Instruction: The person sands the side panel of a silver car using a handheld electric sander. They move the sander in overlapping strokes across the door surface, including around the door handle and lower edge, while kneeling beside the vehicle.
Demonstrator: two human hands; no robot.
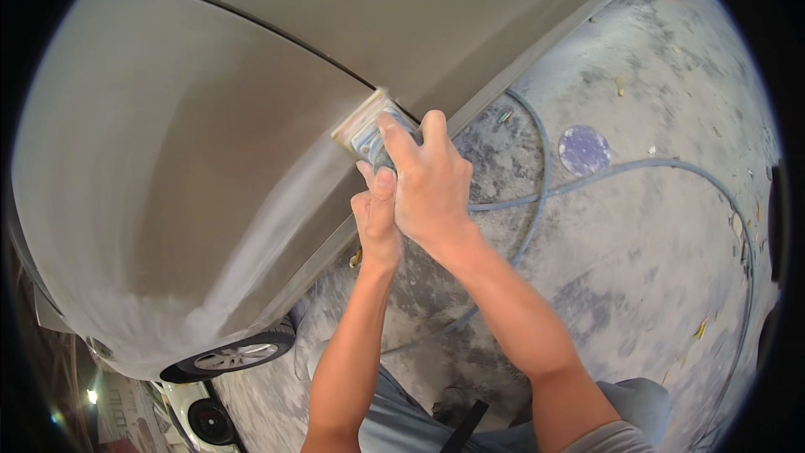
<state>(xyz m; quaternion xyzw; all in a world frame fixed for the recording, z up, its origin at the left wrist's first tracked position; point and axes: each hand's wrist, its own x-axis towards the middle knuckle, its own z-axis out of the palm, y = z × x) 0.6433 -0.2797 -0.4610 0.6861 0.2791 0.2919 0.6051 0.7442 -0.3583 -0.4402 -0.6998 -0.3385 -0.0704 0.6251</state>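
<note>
A rectangular sander [366, 136] with a pale pad and a blue-grey top lies against the car's grey-brown body panel [226, 117], beside the dark door gap. My right hand [432, 176] is closed over the sander from above, its index finger stretched along the top. Just below and to the left, my left hand [377, 220] is closed round the sander's rear end, thumb up. Both hands hide most of the tool's body. A whitish dusty streak [277, 218] runs down the panel from the sander toward the wheel.
A blue-grey hose [662, 163] loops over the dusty concrete floor [604, 260]. On the floor lies a round purple sanding disc [584, 150], with small scraps around. The car's wheel [235, 357] is at lower left, near a round black speaker-like object [210, 421]. My knees are below.
</note>
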